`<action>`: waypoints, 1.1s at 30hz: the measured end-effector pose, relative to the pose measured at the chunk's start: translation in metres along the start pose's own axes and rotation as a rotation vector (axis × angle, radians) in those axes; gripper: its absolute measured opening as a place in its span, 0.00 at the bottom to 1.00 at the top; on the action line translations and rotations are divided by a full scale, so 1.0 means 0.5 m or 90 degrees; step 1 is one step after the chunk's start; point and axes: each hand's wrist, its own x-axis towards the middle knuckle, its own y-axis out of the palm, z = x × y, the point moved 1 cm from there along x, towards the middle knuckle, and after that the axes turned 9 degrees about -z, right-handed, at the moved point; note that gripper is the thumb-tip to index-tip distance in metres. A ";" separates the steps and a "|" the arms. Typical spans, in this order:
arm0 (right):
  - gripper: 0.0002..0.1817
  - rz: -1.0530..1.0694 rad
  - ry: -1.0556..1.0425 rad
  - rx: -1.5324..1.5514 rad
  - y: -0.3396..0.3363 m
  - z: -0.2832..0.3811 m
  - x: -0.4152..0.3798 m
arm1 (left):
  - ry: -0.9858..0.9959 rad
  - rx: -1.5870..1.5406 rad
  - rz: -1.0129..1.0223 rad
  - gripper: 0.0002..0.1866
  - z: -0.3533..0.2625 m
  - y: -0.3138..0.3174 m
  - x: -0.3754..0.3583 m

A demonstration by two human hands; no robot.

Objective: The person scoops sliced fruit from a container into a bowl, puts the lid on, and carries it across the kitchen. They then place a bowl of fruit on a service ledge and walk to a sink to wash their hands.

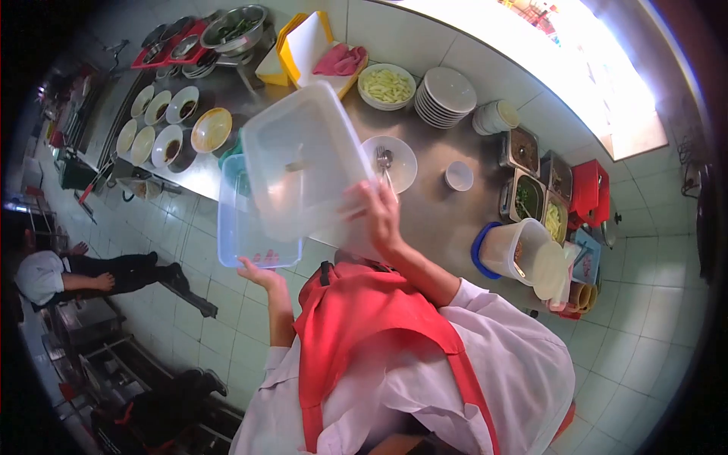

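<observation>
With your right hand (377,216) gripping the clear square plastic lid (303,159) and left hand (258,271) fingers closed under the blue-tinted plastic tub (243,227) above the steel bench (432,205), align corners squarely before pressing down.

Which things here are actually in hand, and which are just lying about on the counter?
In hand: clear lid in right hand; clear tub on left hand.
Lying about: plate stack, bowl of cut food, sauce bowls, white cup.
</observation>
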 end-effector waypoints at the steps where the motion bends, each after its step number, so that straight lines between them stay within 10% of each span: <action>1: 0.15 0.024 0.053 0.013 0.003 -0.057 0.002 | -0.027 -0.004 0.008 0.44 0.017 0.015 -0.010; 6: 0.20 0.146 0.265 -0.240 0.001 -0.200 -0.005 | -0.075 -0.062 0.074 0.48 0.069 0.049 -0.045; 10: 0.22 0.375 0.168 -0.639 -0.009 -0.127 0.050 | -0.076 0.047 0.141 0.51 0.082 0.070 -0.055; 14: 0.24 0.053 -0.111 -0.660 -0.069 -0.166 0.248 | -0.058 0.158 0.200 0.51 0.079 0.067 -0.049; 18: 0.26 -0.191 0.133 -0.327 -0.168 -0.168 0.522 | -0.053 0.182 0.142 0.47 0.056 0.027 -0.020; 20: 0.21 -0.253 0.230 -0.201 -0.175 -0.164 0.593 | 0.360 0.275 0.087 0.41 0.053 0.015 0.028; 21: 0.21 -0.254 0.225 -0.197 -0.181 -0.168 0.614 | 0.364 0.270 0.091 0.41 0.030 0.039 0.022; 23: 0.16 -0.202 0.226 -0.308 -0.187 -0.177 0.650 | 0.807 0.544 -0.195 0.32 -0.085 0.090 -0.039; 24: 0.16 -0.202 0.224 -0.306 -0.178 -0.166 0.654 | 0.809 0.541 -0.195 0.32 -0.129 0.133 -0.063; 26: 0.13 -0.217 0.210 -0.356 -0.162 -0.144 0.644 | 0.829 0.240 0.118 0.22 -0.192 0.259 -0.116; 29: 0.13 -0.258 0.220 -0.315 -0.168 -0.167 0.657 | 0.342 0.036 0.483 0.12 -0.151 0.465 -0.177; 33: 0.13 -0.159 0.167 -0.363 -0.197 -0.233 0.703 | 0.300 0.387 0.736 0.15 0.021 0.755 -0.188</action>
